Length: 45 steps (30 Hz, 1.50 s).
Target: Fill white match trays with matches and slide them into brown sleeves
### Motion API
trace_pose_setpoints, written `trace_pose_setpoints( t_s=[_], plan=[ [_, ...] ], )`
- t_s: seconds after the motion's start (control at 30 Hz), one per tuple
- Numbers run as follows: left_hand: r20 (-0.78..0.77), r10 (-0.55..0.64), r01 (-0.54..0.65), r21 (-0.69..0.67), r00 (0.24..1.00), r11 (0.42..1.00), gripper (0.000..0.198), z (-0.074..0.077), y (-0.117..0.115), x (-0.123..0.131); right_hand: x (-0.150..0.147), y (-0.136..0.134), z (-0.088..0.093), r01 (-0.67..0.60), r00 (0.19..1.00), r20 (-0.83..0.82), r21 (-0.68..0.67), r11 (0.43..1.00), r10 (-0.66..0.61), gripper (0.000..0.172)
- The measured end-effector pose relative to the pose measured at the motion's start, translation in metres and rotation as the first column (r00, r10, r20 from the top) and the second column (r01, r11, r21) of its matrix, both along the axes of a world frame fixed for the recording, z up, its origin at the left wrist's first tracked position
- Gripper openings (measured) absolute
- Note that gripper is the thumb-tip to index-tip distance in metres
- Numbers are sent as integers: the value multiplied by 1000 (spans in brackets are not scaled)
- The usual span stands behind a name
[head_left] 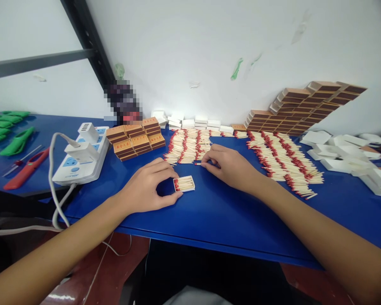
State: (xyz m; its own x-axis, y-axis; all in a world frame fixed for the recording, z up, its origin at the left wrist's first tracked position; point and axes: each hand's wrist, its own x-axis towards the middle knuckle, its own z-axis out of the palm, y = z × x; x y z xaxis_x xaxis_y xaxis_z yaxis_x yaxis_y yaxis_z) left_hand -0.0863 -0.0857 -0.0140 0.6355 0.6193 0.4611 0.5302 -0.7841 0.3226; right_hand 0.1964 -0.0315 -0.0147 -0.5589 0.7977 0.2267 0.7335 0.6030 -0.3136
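My left hand (150,186) grips the left end of a small white matchbox tray (194,187) between thumb and fingers. Inside it lies a layer of matches (186,182), their red heads toward that hand. To its upper right, my right hand (224,163) is closed in a pinch on a match (198,164), whose red head points left; its far end is hidden by the fingers. Just behind the hands spreads a pile of loose matches (190,146) in rough rows. A larger match pile (282,159) lies on the right, beyond my right forearm.
Closed matchboxes (136,137) are stacked at the back left, with a taller matchbox stack (301,110) at the back right. White trays (346,150) lie heaped at the right, others (197,123) along the wall. A white power strip (85,163) with cables stands left on the blue table (216,220).
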Motion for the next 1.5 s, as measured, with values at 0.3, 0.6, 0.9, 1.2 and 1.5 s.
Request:
trace_pose_setpoints(
  t_s=[0.3,0.6,0.9,1.2,1.5],
  plan=[
    [0,3,-3,3,1000,1000,21,-1,1,0,-7,-12,8,-52,998,-42,-4,999,52,9],
    [14,-11,11,25,1000,1000,21,-2,1,0,-38,-55,18,-213,977,0,23,977,213,12],
    [9,-7,7,16,1000,1000,21,-2,2,1,-33,-53,14,-248,968,-25,34,968,249,13],
    [11,1,-1,1,1000,1000,21,-1,1,1,-28,-55,16,-326,943,-65,31,945,327,22],
    [23,-4,4,0,1000,1000,21,1,0,1,-20,-51,17,-336,939,-52,83,938,340,23]
  ],
)
